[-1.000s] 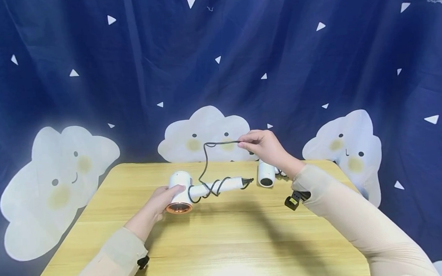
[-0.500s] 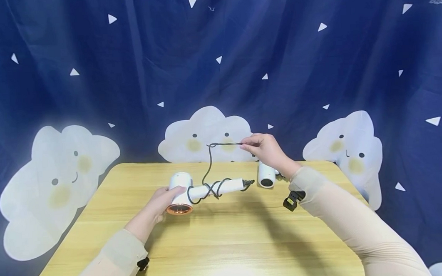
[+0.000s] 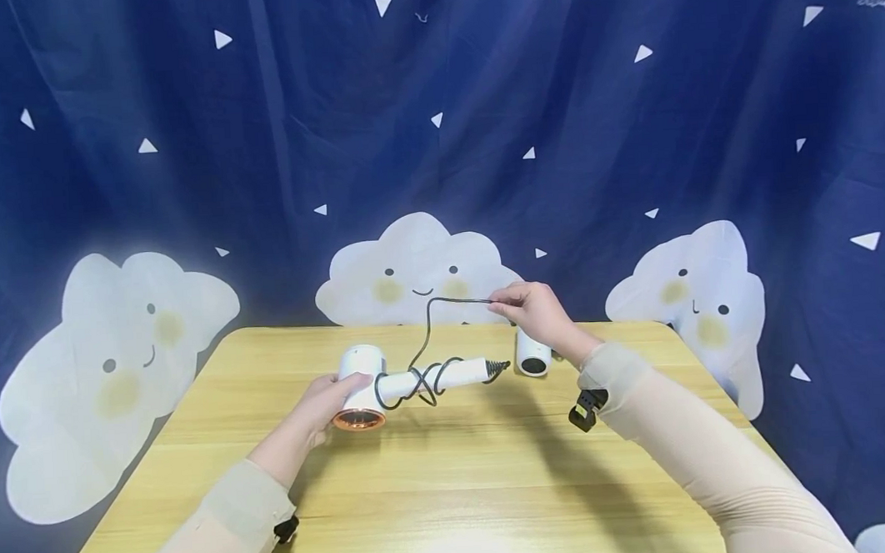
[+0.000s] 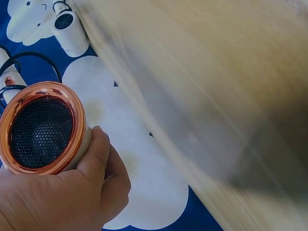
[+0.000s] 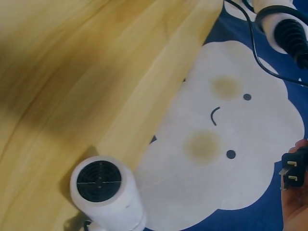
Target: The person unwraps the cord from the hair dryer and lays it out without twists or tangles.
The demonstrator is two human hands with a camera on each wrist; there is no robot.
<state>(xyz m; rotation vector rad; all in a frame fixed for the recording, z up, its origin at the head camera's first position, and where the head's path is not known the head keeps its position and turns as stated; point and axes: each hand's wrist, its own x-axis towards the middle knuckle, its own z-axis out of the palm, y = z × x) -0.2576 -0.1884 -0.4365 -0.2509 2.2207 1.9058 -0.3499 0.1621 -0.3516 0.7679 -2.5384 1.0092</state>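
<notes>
A white hair dryer (image 3: 433, 378) with a copper-coloured ring (image 4: 79, 113) round its dark mesh end is held above the table. My left hand (image 3: 332, 403) grips its barrel, thumb on the side facing the head camera. Black cord (image 3: 428, 327) winds and crosses round the handle, then rises to my right hand (image 3: 538, 311), which pinches it between thumb and fingertips. In the right wrist view a two-pin plug (image 5: 292, 169) lies against that hand at the right edge. Most of the right hand falls outside that view.
A second white hair dryer (image 3: 532, 354) stands near the table's back edge, just below my right hand, with its dark round end facing forward. The wooden table (image 3: 423, 478) reaches back to a blue curtain (image 3: 376, 146) printed with clouds and triangles.
My right hand has come down and slightly right with the cord. The small loop at the cord's upper bend has opened out into a plain bend. The left hand stays nearly still.
</notes>
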